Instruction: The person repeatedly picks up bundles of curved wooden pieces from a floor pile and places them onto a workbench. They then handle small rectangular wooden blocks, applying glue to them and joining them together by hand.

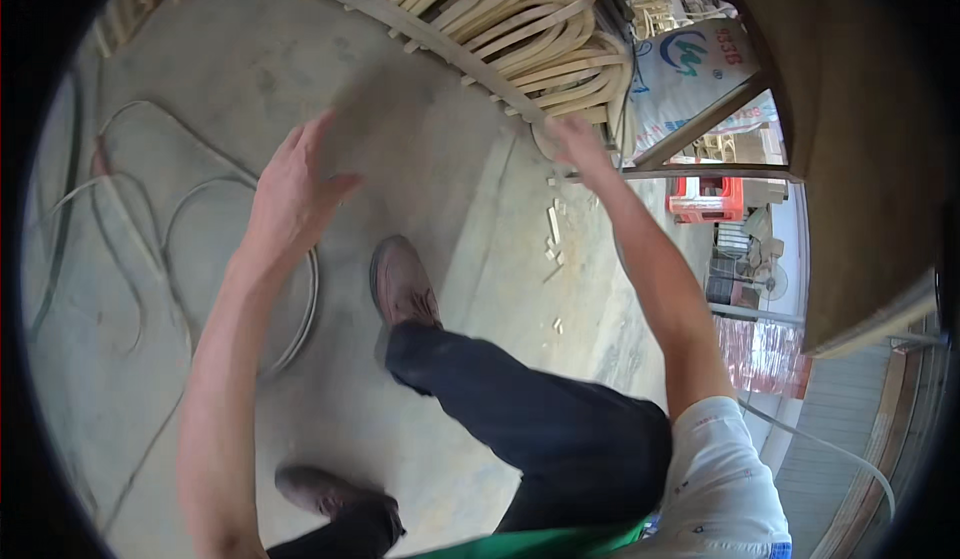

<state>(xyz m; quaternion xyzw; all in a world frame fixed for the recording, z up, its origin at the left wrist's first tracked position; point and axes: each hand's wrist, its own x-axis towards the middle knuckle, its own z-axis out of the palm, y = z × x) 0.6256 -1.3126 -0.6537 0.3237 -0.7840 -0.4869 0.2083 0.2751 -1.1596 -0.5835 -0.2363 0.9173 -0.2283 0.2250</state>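
My left hand is raised over the concrete floor, its thumb spread away from the fingers and nothing in it. Farther off to the right, my right hand has its fingers curled close to the end of a long grey rail. Slight blur covers those fingers, and whatever they may hold is too unclear to name. Just beyond that hand lies a pile of bent, U-shaped pale wooden strips, stacked along the rail.
Loose hoses loop across the floor at left. Small wood offcuts lie below my right hand. A printed white sack, a metal frame and a red crate stand at right. My shoe is between my arms.
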